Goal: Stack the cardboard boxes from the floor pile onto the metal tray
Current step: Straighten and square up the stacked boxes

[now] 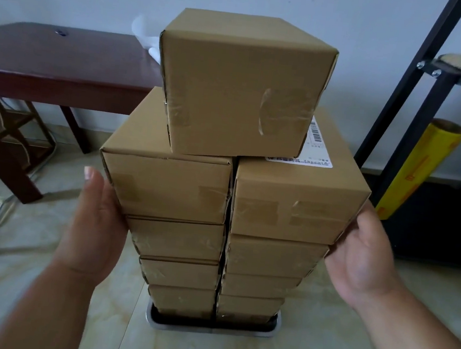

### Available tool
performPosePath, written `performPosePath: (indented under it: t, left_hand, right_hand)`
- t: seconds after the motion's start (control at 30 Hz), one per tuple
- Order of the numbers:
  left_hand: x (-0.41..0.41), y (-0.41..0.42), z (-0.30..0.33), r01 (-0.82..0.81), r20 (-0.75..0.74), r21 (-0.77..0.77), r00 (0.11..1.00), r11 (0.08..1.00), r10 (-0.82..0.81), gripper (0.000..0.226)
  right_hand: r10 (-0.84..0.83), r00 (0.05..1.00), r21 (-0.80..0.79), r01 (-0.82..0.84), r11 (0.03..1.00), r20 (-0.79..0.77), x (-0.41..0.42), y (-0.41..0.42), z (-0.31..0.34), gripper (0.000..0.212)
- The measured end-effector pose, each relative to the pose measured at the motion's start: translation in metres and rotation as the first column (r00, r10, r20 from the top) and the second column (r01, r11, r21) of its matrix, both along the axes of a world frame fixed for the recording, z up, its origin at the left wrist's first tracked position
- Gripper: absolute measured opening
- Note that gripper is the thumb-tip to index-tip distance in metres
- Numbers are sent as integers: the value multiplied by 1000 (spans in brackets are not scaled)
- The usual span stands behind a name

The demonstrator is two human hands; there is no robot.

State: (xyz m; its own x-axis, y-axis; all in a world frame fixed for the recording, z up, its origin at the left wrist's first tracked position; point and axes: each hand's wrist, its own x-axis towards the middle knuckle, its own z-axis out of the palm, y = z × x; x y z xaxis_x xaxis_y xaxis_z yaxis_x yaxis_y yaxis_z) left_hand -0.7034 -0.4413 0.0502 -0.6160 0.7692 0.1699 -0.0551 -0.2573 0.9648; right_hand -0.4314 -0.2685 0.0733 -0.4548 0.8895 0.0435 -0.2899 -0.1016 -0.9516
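Tiled floor (41, 282), dark wooden bench (63, 71) at the back wall, black rack (421, 80) with a yellow film roll (420, 171) on the right. Two columns of cardboard boxes (223, 259) fill the metal tray (211, 327); single top box (241, 90) bridges both, slightly skewed. Left hand (96, 217) and right hand (363, 253) flank the stack, fingers straight, released grip — looks like steadying or squaring. No floor pile visible — stacking probably near done.

Matt cardboard boxes (165, 187); shiny metal tray (211, 328); glossy wooden table (58, 65)
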Motion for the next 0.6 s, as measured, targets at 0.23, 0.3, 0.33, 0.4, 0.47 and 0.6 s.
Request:
performPosePath:
  t: [0.23, 0.3, 0.33, 0.4, 0.47, 0.6]
  left_hand:
    - [7, 4, 0, 29, -26, 18, 999, 999, -28, 68]
    - [9, 6, 0, 16, -25, 17, 1000, 1000, -16, 67]
    - [10, 7, 1, 10, -23, 16, 1000, 1000, -9, 67]
    - [12, 6, 4, 4, -32, 21, 999, 1000, -4, 68]
    - [11, 4, 9, -3, -48, 37, 999, 999, 5, 67]
    - [7, 1, 31, -33, -170, 99, 984, 995, 49, 81]
  right_hand:
    - [-17, 1000, -26, 17, 1000, -1, -6, -4, 0, 54]
    - [-28, 1000, -44, 28, 999, 7, -6, -3, -3, 53]
    - [-25, 1000, -41, 25, 999, 14, -6, -3, -4, 55]
    - [-8, 1000, -16, 8, 1000, 14, -4, -2, -3, 59]
    - [-1, 1000, 18, 1, 1000, -8, 0, 2, 1, 61]
    - [26, 998, 79, -22, 997, -56, 12, 14, 16, 67]
